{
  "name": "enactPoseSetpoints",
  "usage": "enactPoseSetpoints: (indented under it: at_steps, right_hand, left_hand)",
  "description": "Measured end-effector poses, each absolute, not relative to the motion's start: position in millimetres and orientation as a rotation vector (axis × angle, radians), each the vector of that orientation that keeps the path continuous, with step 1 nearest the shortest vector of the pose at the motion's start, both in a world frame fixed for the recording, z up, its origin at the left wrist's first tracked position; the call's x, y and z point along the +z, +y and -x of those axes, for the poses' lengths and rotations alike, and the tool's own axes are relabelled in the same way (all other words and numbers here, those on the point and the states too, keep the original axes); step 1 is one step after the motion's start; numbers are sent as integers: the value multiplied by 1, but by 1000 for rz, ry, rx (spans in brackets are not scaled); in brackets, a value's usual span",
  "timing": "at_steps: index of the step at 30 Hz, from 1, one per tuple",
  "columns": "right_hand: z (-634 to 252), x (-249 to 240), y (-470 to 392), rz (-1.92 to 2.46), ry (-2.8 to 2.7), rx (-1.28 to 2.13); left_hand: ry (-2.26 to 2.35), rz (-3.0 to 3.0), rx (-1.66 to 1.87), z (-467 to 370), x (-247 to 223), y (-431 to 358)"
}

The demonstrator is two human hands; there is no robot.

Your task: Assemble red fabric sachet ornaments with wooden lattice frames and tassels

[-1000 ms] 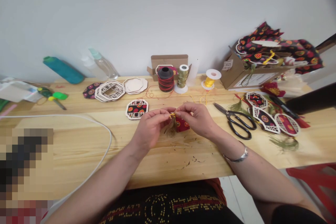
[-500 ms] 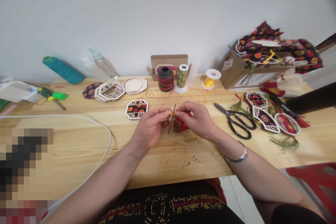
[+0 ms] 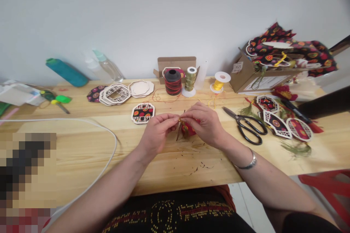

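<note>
We face a plain grey wall behind a light wooden desk, with whitish floor showing below its front edge.

Scissors (on table) beside right hand

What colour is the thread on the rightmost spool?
Yellow thread, best seen in the head view.

The number "3025" on a small white label on the cardboard box.
</note>
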State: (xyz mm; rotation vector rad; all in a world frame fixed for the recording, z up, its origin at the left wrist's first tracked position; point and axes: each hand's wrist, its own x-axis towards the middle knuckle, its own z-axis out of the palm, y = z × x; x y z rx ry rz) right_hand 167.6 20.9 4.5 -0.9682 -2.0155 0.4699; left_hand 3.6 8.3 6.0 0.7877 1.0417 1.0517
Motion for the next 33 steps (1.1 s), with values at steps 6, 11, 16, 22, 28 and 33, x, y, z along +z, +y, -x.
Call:
enactPoseSetpoints:
  at_steps: [6, 11, 16, 22, 28, 33]
  right_hand:
    - [-171, 5, 23, 916, -2131, 436]
    - [-172, 6, 22, 931, -2142, 456]
    - [-167, 6, 20, 1065, -1974, 663]
    - [-161, 9, 17, 1219, -1692, 963]
    - [-161, 9, 17, 1230, -1616, 975]
    - [-160, 7, 17, 1187, -1642, 891]
  left_hand:
    - [1053, -898, 1020, -2, 5, 7]
    - [1048, -916, 1004, -2, 5, 7]
    - [1022, -910, 1032, -2, 5, 7]
    - [964, -779, 1059, -2, 8, 7]
    - [1006, -817, 1100, -4, 6, 5]
    - [1102, -942, 1087, -8, 8, 2]
